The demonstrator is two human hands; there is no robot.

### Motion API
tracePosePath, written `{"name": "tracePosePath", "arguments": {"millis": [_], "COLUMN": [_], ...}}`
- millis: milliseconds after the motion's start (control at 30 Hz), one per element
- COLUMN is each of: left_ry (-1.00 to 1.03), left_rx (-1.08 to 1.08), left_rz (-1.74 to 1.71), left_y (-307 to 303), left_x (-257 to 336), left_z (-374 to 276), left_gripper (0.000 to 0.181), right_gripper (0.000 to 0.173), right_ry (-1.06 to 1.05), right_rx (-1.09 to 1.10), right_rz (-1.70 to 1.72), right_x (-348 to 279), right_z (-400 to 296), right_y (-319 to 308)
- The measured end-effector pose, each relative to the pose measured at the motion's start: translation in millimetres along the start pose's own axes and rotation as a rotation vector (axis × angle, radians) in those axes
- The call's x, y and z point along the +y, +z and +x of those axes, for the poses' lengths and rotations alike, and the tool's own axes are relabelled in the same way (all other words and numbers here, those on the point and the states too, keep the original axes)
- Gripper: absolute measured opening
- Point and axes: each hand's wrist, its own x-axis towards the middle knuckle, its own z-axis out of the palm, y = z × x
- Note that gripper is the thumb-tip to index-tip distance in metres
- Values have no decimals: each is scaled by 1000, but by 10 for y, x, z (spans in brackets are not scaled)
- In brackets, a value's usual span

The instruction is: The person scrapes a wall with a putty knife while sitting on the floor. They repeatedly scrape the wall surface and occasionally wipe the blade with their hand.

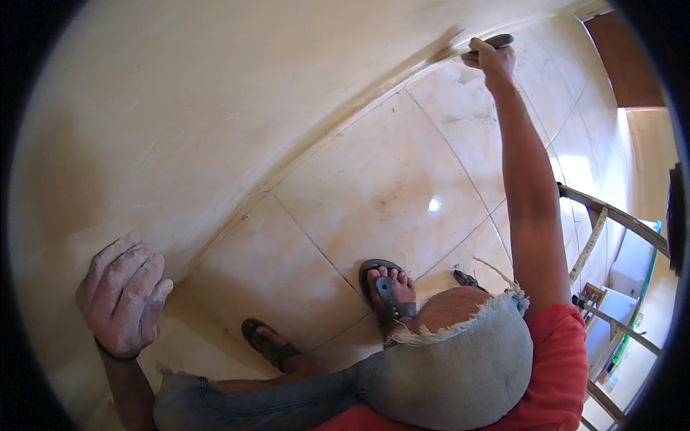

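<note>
My right hand (489,58) reaches far forward to the foot of the wall and grips a brush by its dark handle (500,41). The blurred head of the brush (444,51) points left, at the line where the cream wall (215,97) meets the floor. My left hand (126,296) is raised close to the wall at the lower left, pale dust over its fingers and a dark band at its wrist. Its fingers are loosely bent, and nothing shows in them; the palm is hidden.
Glossy tiles (388,167) cover the floor, with dark smudges near the brush. My sandalled feet (391,293) stand below me. A small dark object (465,278) lies beside my knee. At the right are a ladder (590,242), white items (630,264) and a brown panel (625,59).
</note>
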Motion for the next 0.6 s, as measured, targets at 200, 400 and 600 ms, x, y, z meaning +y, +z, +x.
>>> {"name": "tracePosePath", "arguments": {"millis": [200,400,600], "left_ry": [21,27,34], "left_rx": [36,15,33], "left_rz": [-14,13,24], "left_y": [28,42,29], "left_x": [-22,-8,13], "left_z": [-5,48,51], "left_gripper": [25,23,22], "right_gripper": [25,20,26], "right_ry": [-34,0,-30], "right_rx": [31,12,65], "right_rz": [125,-234,133], "right_x": [169,-92,176], "right_z": [208,149,74], "right_y": [-65,-132,55]}}
